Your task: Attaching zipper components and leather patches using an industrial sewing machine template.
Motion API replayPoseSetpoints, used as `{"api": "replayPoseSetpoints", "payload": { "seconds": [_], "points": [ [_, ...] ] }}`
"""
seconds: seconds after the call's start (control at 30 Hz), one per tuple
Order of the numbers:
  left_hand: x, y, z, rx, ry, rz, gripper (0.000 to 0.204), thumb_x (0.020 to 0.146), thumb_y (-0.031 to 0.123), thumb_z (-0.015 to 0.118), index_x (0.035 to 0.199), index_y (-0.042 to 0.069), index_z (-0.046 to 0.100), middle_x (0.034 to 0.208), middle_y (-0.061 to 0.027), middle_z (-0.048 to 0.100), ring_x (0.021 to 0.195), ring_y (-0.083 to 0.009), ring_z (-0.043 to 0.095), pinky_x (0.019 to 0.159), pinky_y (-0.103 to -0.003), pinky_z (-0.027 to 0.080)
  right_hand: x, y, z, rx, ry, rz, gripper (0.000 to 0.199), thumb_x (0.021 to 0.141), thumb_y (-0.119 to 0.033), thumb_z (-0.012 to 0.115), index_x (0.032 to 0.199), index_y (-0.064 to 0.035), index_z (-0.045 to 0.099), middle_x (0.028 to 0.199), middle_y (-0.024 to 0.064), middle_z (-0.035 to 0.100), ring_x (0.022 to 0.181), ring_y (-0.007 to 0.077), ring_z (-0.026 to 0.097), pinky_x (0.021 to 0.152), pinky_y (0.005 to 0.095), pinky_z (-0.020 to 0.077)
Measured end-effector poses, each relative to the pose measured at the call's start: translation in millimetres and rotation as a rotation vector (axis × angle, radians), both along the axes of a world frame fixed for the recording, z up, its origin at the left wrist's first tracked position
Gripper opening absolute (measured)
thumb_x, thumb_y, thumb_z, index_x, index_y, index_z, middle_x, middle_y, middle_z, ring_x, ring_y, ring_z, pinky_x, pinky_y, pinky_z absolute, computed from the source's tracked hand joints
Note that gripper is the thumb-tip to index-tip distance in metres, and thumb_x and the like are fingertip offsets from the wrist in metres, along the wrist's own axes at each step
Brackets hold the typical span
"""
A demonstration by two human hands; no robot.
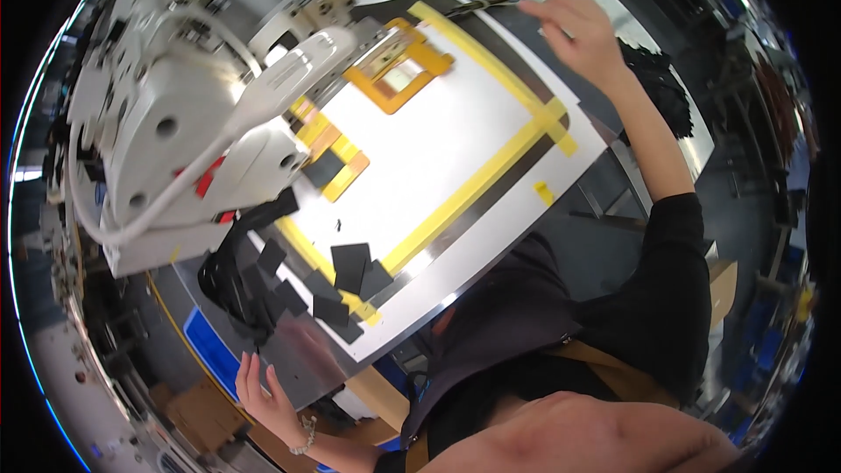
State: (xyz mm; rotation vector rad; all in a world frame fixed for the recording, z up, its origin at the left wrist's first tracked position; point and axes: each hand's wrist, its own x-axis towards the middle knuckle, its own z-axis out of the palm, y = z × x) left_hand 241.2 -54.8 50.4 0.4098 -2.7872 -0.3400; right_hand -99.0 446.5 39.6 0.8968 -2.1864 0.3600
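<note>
My right hand point(578, 35) is at the far right corner of the sewing table, its fingers curled and closed at the end of a slim dark thing with a pale edge point(480, 5). What kind of thing that is, I cannot make out. My left hand point(267, 398) is off the near left side of the table, palm up and fingers apart, with nothing in it. Just beyond its fingertips lies a bundle of black webbing point(232, 289). Several dark rectangular fabric pieces point(350, 267) lie scattered on the near left corner of the white work surface point(455, 131).
A large white sewing machine point(175, 114) fills the left. Under its head sits an orange-yellow clamp frame point(399, 79), with another yellow guide point(337, 162) nearer me. Yellow tape point(460, 201) borders the surface. A black fringed heap point(661, 88) lies on a side table at right. A blue bin point(210, 346) stands below left.
</note>
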Motion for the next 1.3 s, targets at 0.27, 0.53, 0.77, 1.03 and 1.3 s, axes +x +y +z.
{"api": "replayPoseSetpoints", "payload": {
  "seconds": [0.27,0.53,0.77,1.03,1.3],
  "points": [
    [-73.4,48.1,3.2,-0.109,-0.010,-0.330,0.026,0.079,0.003,0.063,0.105,0.002,0.063,0.108,-0.0108,0.063,0.099,-0.0268,0.058,0.091,-0.040,0.042,36.4,267.0,-143.8,-0.285,-0.296,-1.012,0.021,0.078,-0.018,0.059,0.096,-0.0106,0.065,0.092,0.0095,0.058,0.089,0.0278,0.059,0.075,0.0371,0.0476],
    [-144.6,117.3,14.9,-0.153,-0.044,-0.740,0.024,0.074,0.009,0.068,0.097,0.005,0.065,0.099,-0.0067,0.064,0.090,-0.0223,0.061,0.089,-0.040,0.043,86.0,254.2,-277.1,0.292,-0.611,-1.153,0.055,0.068,-0.012,0.061,0.122,-0.0128,0.051,0.123,0.0088,0.049,0.114,0.0270,0.047,0.085,0.0424,0.0432],
    [-167.8,140.0,13.5,-0.154,-0.045,-0.869,0.026,0.071,0.011,0.071,0.096,0.008,0.064,0.094,-0.0041,0.064,0.086,-0.0195,0.061,0.086,-0.039,0.044,81.3,262.3,-272.7,0.458,-0.592,-0.942,0.015,0.076,-0.011,0.052,0.088,-0.0090,0.061,0.092,0.0054,0.056,0.093,0.0213,0.054,0.078,0.0347,0.0420],
    [-170.4,135.3,12.6,-0.160,-0.034,-0.899,0.026,0.071,0.010,0.070,0.097,0.008,0.064,0.093,-0.0045,0.063,0.084,-0.0193,0.061,0.085,-0.039,0.045,84.1,272.1,-258.2,0.481,-0.613,-0.757,0.011,0.076,-0.017,0.058,0.081,-0.0086,0.064,0.087,0.0050,0.055,0.091,0.0205,0.055,0.075,0.0330,0.0437],
    [-167.4,131.1,15.7,-0.156,0.007,-0.887,0.027,0.068,0.009,0.071,0.094,0.006,0.065,0.092,-0.0054,0.064,0.083,-0.0211,0.061,0.084,-0.039,0.045,82.1,269.7,-250.0,0.368,-0.753,-0.739,0.012,0.078,-0.009,0.054,0.087,-0.0052,0.062,0.089,0.0105,0.054,0.087,0.0276,0.057,0.077,0.0381,0.0462]
  ]
}}
